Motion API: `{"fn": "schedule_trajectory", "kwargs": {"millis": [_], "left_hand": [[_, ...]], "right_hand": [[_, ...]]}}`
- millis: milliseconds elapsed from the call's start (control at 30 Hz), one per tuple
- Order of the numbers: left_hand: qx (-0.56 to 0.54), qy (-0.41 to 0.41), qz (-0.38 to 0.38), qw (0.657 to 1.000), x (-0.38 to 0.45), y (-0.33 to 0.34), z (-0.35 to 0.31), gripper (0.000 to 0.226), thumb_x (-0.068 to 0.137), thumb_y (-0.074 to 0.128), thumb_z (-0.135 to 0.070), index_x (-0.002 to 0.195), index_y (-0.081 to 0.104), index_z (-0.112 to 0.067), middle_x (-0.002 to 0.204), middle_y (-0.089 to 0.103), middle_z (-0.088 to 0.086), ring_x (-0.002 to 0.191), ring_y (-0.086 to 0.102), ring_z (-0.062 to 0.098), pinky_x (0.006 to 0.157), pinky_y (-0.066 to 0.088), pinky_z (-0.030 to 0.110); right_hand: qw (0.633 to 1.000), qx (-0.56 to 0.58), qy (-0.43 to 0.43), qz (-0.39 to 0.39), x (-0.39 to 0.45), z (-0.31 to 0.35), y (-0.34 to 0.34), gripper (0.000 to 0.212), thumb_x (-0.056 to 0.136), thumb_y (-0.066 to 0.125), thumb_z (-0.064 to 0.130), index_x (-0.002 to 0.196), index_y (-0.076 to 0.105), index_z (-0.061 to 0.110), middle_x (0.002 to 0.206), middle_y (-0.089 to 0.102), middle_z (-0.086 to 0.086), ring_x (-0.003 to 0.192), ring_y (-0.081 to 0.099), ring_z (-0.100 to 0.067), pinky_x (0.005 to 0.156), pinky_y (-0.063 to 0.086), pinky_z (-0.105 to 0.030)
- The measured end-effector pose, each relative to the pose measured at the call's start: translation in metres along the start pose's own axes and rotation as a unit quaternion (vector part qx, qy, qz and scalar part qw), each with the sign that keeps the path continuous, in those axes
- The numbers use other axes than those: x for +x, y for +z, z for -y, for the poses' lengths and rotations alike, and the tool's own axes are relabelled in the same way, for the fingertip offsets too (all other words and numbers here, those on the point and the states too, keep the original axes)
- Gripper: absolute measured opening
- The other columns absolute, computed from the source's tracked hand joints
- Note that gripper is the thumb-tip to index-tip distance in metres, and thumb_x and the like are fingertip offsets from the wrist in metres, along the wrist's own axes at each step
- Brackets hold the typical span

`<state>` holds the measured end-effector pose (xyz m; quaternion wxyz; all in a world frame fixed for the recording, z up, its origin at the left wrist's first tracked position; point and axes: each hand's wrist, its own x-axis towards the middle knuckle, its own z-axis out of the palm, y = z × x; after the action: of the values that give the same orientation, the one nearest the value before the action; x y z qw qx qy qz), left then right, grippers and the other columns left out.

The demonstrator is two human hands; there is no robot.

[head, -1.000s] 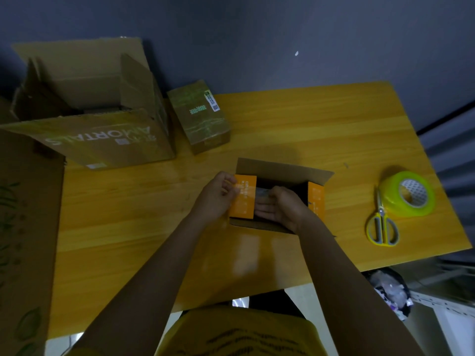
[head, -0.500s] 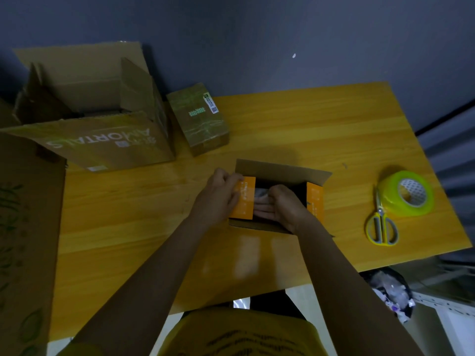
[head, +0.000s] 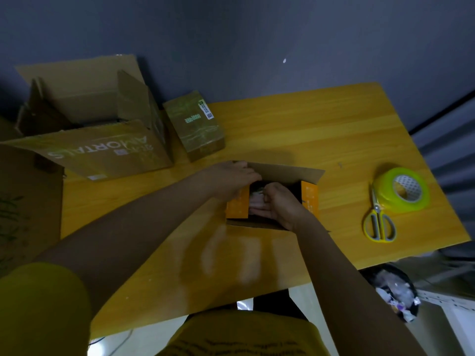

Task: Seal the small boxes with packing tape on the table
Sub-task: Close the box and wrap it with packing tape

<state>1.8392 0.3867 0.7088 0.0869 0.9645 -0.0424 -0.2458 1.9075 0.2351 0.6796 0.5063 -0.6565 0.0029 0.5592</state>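
Both hands reach into the open small box (head: 280, 173) on the worktop (head: 321, 129); tape roll (head: 401, 188) and scissors (head: 379, 222) lie right of the box.

A: Open small box (head: 282, 173)?
B: Mid-table (head: 334, 129), flaps up, orange inner flaps showing.
A: Sealed small box (head: 195, 124)?
B: Far-left of the open one, taped shut, lying flat.
A: Tape roll (head: 401, 188)?
B: Green, right of it.
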Motion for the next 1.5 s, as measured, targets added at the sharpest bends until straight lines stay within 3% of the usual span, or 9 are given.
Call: {"fn": "schedule_trajectory", "kwargs": {"millis": [300, 467, 600, 700, 900, 1000, 1133, 1333, 1500], "left_hand": [[-0.113, 0.006, 0.005, 0.994, -0.006, -0.006, 0.009, 0.061, 0.089, 0.066, -0.016, 0.139, 0.031, -0.016, 0.126, 0.044, 0.002, 0.106, 0.033, 0.011, 0.070, 0.038, 0.032], [-0.147, 0.024, -0.040, 0.988, -0.015, 0.004, 0.010, 0.048, 0.088, 0.066, -0.016, 0.130, 0.043, -0.023, 0.116, 0.043, 0.000, 0.105, 0.034, 0.015, 0.075, 0.045, 0.041], [-0.171, 0.019, -0.098, 0.980, -0.025, 0.020, 0.010, 0.028, 0.089, 0.065, -0.018, 0.115, 0.056, -0.024, 0.108, 0.040, -0.004, 0.104, 0.034, 0.016, 0.071, 0.038, 0.033], [-0.199, -0.002, -0.154, 0.968, -0.035, 0.034, 0.007, 0.023, 0.087, 0.068, -0.022, 0.109, 0.063, -0.025, 0.105, 0.045, -0.005, 0.105, 0.040, 0.017, 0.075, 0.043, 0.035], [-0.168, -0.067, -0.235, 0.955, -0.038, 0.050, -0.010, 0.019, 0.089, 0.065, -0.030, 0.105, 0.068, -0.023, 0.098, 0.047, -0.002, 0.099, 0.045, 0.020, 0.072, 0.038, 0.032], [-0.115, -0.100, -0.225, 0.962, -0.035, 0.046, -0.017, 0.021, 0.091, 0.061, -0.032, 0.108, 0.068, -0.022, 0.101, 0.049, 0.002, 0.100, 0.043, 0.021, 0.073, 0.027, 0.028], [-0.029, -0.098, -0.276, 0.956, -0.028, 0.043, -0.027, 0.010, 0.086, 0.066, -0.023, 0.094, 0.071, -0.021, 0.097, 0.055, 0.001, 0.098, 0.042, 0.026, 0.073, 0.016, 0.032], [0.010, -0.063, -0.089, 0.994, -0.019, 0.029, -0.025, 0.012, 0.093, 0.052, -0.013, 0.099, 0.060, -0.018, 0.087, 0.063, -0.001, 0.095, 0.059, 0.018, 0.106, -0.002, 0.042], [0.013, -0.054, 0.040, 0.998, -0.007, 0.010, -0.023, 0.003, 0.093, 0.054, -0.019, 0.090, 0.054, -0.018, 0.083, 0.057, 0.002, 0.090, 0.057, 0.024, 0.108, 0.022, 0.042]], "right_hand": [[0.985, -0.164, -0.032, -0.050, 0.001, 0.002, -0.010, 0.012, 0.100, 0.050, 0.017, 0.100, 0.058, 0.008, 0.098, 0.063, -0.015, 0.093, 0.063, -0.027, 0.085, 0.053, -0.043], [0.974, -0.226, -0.010, -0.015, 0.007, 0.010, 0.002, 0.013, 0.099, 0.052, 0.016, 0.092, 0.060, 0.008, 0.082, 0.057, -0.005, 0.072, 0.055, -0.016, 0.058, 0.046, -0.027], [0.956, -0.292, 0.005, 0.023, 0.015, 0.017, 0.014, 0.017, 0.095, 0.054, 0.013, 0.100, 0.067, 0.005, 0.104, 0.066, -0.020, 0.095, 0.064, -0.032, 0.089, 0.053, -0.051], [0.942, -0.334, 0.003, 0.042, 0.017, 0.020, 0.016, 0.015, 0.095, 0.053, 0.013, 0.092, 0.068, 0.010, 0.101, 0.066, -0.014, 0.098, 0.062, -0.030, 0.092, 0.052, -0.048], [0.808, -0.576, -0.119, -0.042, 0.008, 0.031, 0.010, 0.021, 0.098, 0.052, 0.013, 0.108, 0.070, 0.013, 0.110, 0.068, -0.007, 0.098, 0.061, -0.022, 0.083, 0.051, -0.036], [0.818, -0.513, -0.249, -0.074, -0.028, 0.031, 0.007, 0.024, 0.098, 0.051, 0.013, 0.110, 0.071, 0.010, 0.107, 0.070, -0.007, 0.096, 0.064, -0.021, 0.079, 0.050, -0.032], [0.787, -0.580, -0.208, -0.038, -0.043, 0.005, 0.024, 0.025, 0.098, 0.051, 0.029, 0.107, 0.067, 0.012, 0.091, 0.067, -0.010, 0.083, 0.062, -0.026, 0.058, 0.035, -0.031], [0.745, -0.636, -0.179, -0.092, -0.017, -0.008, 0.024, 0.030, 0.096, 0.054, 0.040, 0.104, 0.065, 0.013, 0.088, 0.060, -0.006, 0.086, 0.061, -0.026, 0.062, 0.037, -0.030], [0.717, -0.671, -0.184, -0.039, -0.012, -0.001, 0.013, 0.035, 0.096, 0.053, 0.042, 0.109, 0.063, 0.011, 0.090, 0.061, -0.008, 0.084, 0.060, -0.026, 0.063, 0.039, -0.033]]}}
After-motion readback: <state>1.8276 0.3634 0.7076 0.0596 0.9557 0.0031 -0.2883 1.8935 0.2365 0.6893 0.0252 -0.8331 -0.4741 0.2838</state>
